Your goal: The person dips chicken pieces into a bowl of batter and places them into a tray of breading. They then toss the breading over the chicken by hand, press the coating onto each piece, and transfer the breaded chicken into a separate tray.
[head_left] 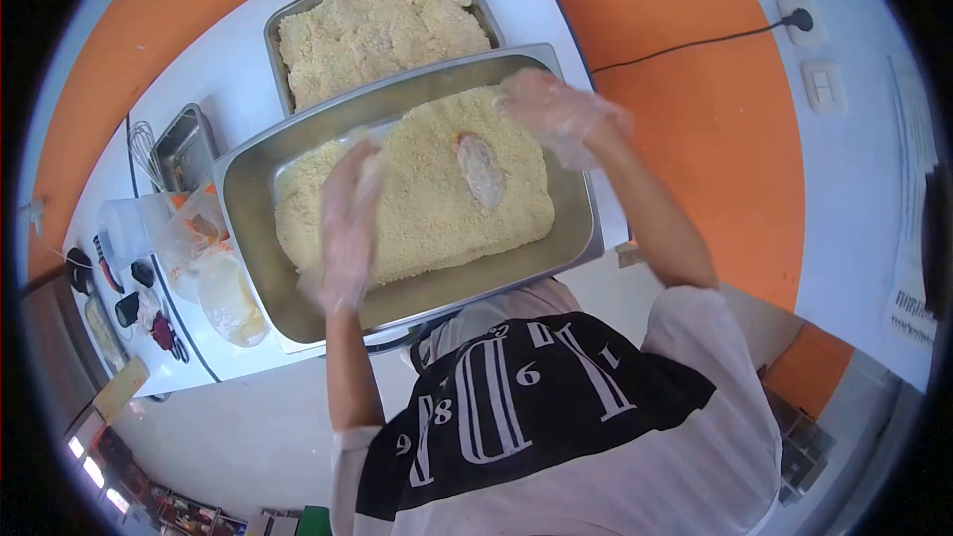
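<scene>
A deep metal pan (248, 268) holds a thick bed of pale yellow breadcrumbs (437, 218). On the crumbs, right of the middle, lies a whitish, wet-looking coated piece of food (479, 171) with a reddish tip. My left hand (347, 218), in a clear plastic glove, is over the left part of the crumbs, fingers stretched toward the far side and blurred. Above the pan's far right corner is my right hand (561, 114), also gloved, its fingers smeared by motion. The coated piece lies between both hands, touched by neither.
Behind the pan, a second metal tray (382, 30) is heaped with crumb-coated pieces. To the left are a small metal tin (187, 149), a whisk (145, 151), plastic bags (230, 298) and a knife (107, 263). A black cable (685, 43) runs to the wall socket.
</scene>
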Available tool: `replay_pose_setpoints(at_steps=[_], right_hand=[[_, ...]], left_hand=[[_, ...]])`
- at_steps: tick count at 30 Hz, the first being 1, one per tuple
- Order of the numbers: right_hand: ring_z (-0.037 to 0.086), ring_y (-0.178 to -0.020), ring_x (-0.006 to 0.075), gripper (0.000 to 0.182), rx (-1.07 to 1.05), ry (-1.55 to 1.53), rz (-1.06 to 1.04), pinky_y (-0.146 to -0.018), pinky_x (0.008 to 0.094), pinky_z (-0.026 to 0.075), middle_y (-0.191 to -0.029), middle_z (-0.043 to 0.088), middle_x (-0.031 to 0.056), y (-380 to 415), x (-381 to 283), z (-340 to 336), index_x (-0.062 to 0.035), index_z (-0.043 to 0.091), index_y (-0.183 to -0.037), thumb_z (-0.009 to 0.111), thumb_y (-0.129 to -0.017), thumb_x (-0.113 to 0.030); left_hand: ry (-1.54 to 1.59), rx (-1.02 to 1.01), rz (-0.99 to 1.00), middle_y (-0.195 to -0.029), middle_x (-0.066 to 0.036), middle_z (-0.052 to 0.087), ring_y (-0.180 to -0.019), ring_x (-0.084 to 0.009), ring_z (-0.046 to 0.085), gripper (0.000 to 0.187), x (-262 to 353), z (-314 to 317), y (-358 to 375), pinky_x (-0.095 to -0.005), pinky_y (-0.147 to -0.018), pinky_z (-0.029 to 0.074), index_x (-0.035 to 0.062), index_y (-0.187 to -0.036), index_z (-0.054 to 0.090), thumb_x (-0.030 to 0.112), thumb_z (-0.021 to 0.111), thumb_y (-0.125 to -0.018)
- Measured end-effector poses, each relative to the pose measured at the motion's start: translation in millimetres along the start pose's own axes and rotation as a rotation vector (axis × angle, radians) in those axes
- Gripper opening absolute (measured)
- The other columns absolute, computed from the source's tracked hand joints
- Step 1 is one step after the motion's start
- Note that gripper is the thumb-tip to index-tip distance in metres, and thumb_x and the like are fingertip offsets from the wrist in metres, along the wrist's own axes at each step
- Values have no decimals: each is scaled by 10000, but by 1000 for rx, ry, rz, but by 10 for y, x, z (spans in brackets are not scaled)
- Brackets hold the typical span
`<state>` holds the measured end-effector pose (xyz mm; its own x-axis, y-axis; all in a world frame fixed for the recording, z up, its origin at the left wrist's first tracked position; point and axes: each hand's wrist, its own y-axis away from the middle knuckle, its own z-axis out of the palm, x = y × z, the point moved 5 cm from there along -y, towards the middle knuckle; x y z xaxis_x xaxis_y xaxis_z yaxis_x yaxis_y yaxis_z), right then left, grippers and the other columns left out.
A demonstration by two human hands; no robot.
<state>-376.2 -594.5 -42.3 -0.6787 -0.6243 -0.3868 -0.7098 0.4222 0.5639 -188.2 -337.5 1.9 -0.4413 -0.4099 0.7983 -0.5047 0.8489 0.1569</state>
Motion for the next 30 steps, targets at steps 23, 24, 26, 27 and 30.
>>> replay_pose_setpoints(at_steps=[23,24,26,27,30], right_hand=[[501,-1444,498,675,202,-471,257,-1239,541,370,-1529,537,350,160,125,1066,11,544,-1522,329,-1140,-502],[431,-1502,483,721,163,-522,312,-1279,518,315,-1586,476,340,323,43,1065,39,479,-1558,329,-1142,-530],[361,-1560,468,774,124,-571,367,-1319,495,261,-1643,415,329,530,-15,1181,67,415,-1593,328,-1145,-559],[325,-1579,461,785,99,-587,367,-1328,494,237,-1669,367,329,580,24,1303,63,381,-1614,305,-1149,-565],[294,-1596,464,756,72,-634,367,-1328,514,226,-1693,313,343,822,-58,1446,19,337,-1655,293,-1153,-545]], left_hand=[[-241,-407,-177,-1704,-221,377,-1599,-353,322,526,-652,926,715,-480,-1353,181,31,-1644,406,217,335,-1158],[440,-377,-568,-1696,-229,383,-1599,-353,325,527,-926,1090,879,-478,-1356,181,-5,-1629,394,229,356,-1157],[1134,-297,-930,-1687,-236,390,-1599,-352,328,536,-932,1258,979,-477,-1359,181,-41,-1613,381,241,376,-1157],[1426,-224,-1131,-1663,-234,427,-1580,-352,363,538,-729,1342,853,-484,-1348,215,-59,-1597,377,246,397,-1154],[1758,-257,-1357,-1613,-247,488,-1523,-362,446,528,-760,1924,774,-495,-1316,293,-79,-1568,394,232,429,-1142]])
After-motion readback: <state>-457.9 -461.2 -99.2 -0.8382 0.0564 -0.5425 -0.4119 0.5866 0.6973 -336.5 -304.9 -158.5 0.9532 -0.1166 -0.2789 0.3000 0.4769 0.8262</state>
